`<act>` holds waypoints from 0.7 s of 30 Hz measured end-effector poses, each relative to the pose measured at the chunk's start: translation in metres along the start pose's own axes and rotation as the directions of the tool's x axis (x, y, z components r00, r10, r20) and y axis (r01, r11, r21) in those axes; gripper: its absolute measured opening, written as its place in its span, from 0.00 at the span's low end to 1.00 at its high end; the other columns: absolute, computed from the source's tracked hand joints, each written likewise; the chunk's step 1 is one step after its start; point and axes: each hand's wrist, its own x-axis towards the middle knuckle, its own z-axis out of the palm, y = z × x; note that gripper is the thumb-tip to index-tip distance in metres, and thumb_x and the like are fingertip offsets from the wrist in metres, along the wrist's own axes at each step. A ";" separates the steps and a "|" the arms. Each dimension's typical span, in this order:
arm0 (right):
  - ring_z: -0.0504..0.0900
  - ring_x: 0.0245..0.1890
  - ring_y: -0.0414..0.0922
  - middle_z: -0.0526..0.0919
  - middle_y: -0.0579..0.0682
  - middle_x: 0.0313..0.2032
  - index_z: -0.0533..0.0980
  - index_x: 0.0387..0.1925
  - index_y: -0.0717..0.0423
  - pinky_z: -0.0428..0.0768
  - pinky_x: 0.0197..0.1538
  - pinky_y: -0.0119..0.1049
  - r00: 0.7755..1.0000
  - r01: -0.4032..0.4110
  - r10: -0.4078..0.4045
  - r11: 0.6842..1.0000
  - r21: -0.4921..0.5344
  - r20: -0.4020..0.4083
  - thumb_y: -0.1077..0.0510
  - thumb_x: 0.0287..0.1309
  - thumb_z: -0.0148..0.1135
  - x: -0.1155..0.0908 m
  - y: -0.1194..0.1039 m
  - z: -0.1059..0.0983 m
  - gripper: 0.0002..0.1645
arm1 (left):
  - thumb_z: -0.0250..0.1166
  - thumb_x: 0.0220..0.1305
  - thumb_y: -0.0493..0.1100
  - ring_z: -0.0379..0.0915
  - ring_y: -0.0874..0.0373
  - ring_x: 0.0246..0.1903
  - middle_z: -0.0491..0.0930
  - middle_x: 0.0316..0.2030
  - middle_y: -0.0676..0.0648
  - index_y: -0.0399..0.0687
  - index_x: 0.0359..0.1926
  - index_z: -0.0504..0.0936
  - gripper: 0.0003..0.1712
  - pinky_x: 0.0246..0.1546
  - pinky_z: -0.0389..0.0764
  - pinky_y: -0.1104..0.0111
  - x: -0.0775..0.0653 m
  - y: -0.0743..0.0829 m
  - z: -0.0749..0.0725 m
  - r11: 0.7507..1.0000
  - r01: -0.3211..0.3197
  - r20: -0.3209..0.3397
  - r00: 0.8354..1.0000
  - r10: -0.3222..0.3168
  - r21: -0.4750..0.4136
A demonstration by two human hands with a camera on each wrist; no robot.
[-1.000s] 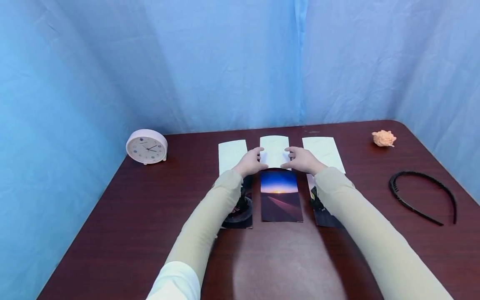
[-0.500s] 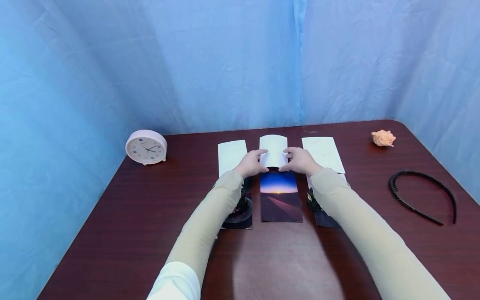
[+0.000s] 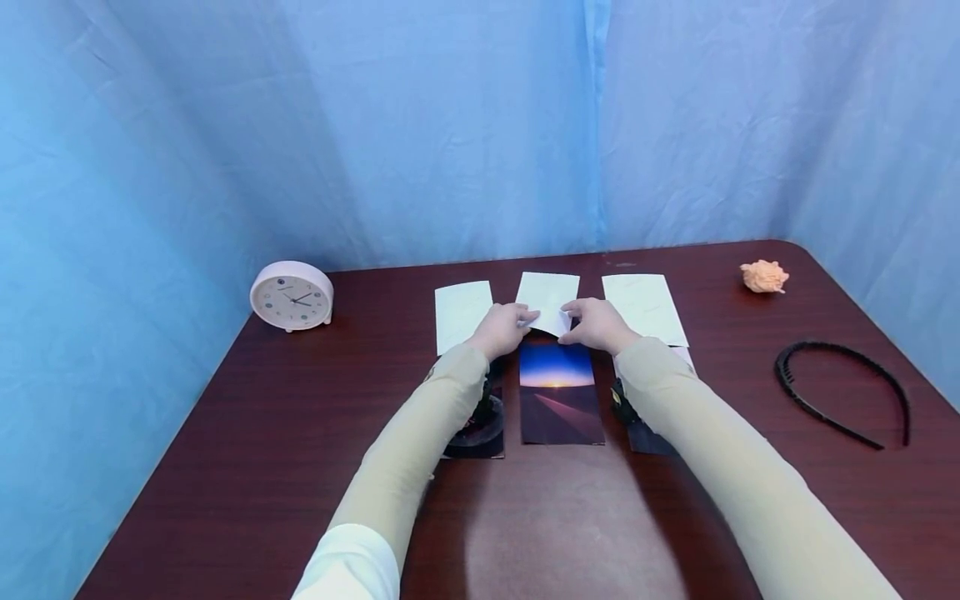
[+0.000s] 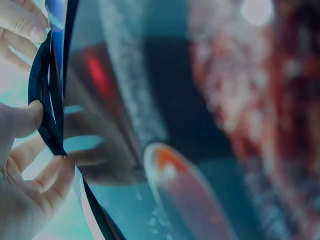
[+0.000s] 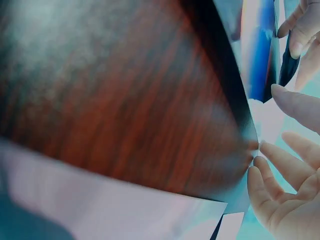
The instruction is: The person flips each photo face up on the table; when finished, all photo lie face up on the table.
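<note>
In the head view, a photo print [image 3: 550,293] with its white back up is bent and its near edge raised between my hands. My left hand [image 3: 501,329] pinches its near left corner with thumb and fingers. My right hand [image 3: 597,323] is at its near right corner, thumb below and fingers above. From the left wrist, the print's dark underside [image 4: 44,95] shows as a curved strip beside the left thumb and fingers. In the right wrist view, the right thumb [image 5: 295,107] meets the strip's low end. A sunset picture [image 3: 561,396] lies just nearer on the table.
White-backed prints lie left [image 3: 462,315] and right [image 3: 645,308]; dark pictures nearer are partly hidden by my sleeves. A white clock [image 3: 291,296] stands at far left. A peach flower-like piece [image 3: 763,277] and a black headband [image 3: 840,354] lie right. Blue curtains [image 3: 465,133] close the back.
The middle print was bowed evenly upward between both hands; now it is twisted, its far edge straighter and its near corners uneven. Both hands have shifted only slightly.
</note>
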 end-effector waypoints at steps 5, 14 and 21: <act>0.71 0.59 0.60 0.73 0.67 0.58 0.68 0.62 0.66 0.70 0.61 0.52 1.000 0.021 -0.021 1.000 -0.011 0.007 0.58 0.54 0.67 -0.001 0.000 0.000 0.35 | 0.56 0.69 0.42 0.75 0.55 0.54 0.80 0.53 0.49 0.51 0.54 0.81 0.16 0.56 0.74 0.66 -0.002 0.001 0.000 0.998 0.012 -0.039 0.999 -0.009 0.063; 0.77 0.53 0.59 0.79 0.66 0.51 0.75 0.54 0.66 0.74 0.57 0.52 0.996 0.065 -0.061 0.996 0.054 -0.070 0.62 0.57 0.63 -0.004 0.007 -0.003 0.22 | 0.56 0.69 0.43 0.79 0.56 0.47 0.84 0.47 0.48 0.47 0.47 0.85 0.13 0.50 0.78 0.67 -0.002 0.006 -0.011 0.996 -0.003 -0.100 0.995 -0.005 -0.085; 0.78 0.48 0.57 0.81 0.64 0.45 0.76 0.43 0.64 0.75 0.54 0.52 0.983 0.060 -0.030 0.985 0.162 -0.182 0.60 0.58 0.63 -0.005 0.014 -0.007 0.13 | 0.55 0.69 0.43 0.77 0.56 0.36 0.84 0.41 0.45 0.45 0.45 0.84 0.13 0.42 0.77 0.67 -0.007 0.011 -0.020 0.964 -0.048 -0.243 0.970 -0.018 -0.263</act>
